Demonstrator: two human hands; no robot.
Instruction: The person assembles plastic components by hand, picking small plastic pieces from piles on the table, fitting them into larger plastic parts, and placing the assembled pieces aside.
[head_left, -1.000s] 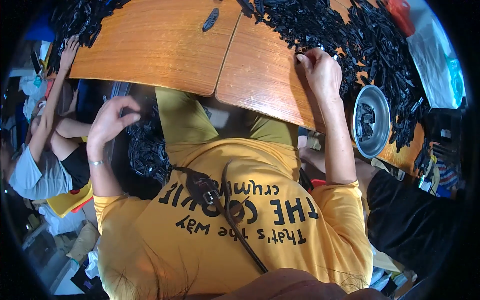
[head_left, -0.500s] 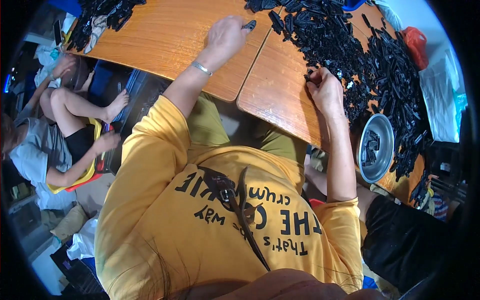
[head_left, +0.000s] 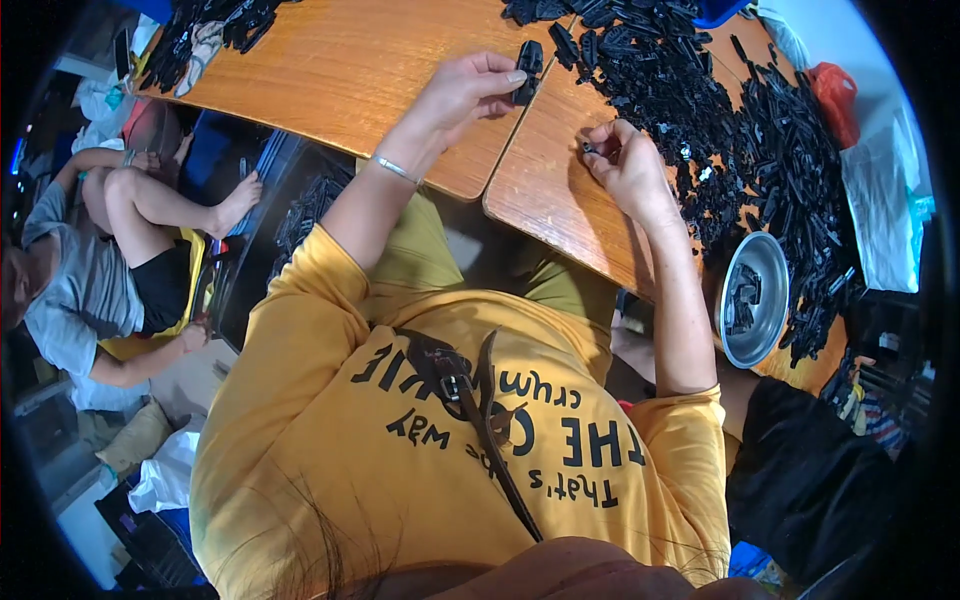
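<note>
Between the thumb and fingers of my left hand (head_left: 462,95) is a long black plastic part (head_left: 529,72), held above the seam of the brown wooden table (head_left: 370,85). My right hand (head_left: 632,172) is pinched on a tiny dark piece (head_left: 587,147), too small to name, to the right of the seam. Beside my right hand spreads a pile of small black plastic parts (head_left: 655,85). A gap of bare tabletop separates the two hands.
A metal bowl (head_left: 735,345) with several black parts stands right of my right forearm. Longer black parts (head_left: 800,170) heap beyond it, near a red plastic bag (head_left: 832,90). At left a seated co-worker (head_left: 75,300) sits near another black pile (head_left: 215,40).
My left hand has turned, bringing the black part upright and into fuller view. My right hand has moved left and slightly up, away from the pile's edge, with its fingers still pinched.
</note>
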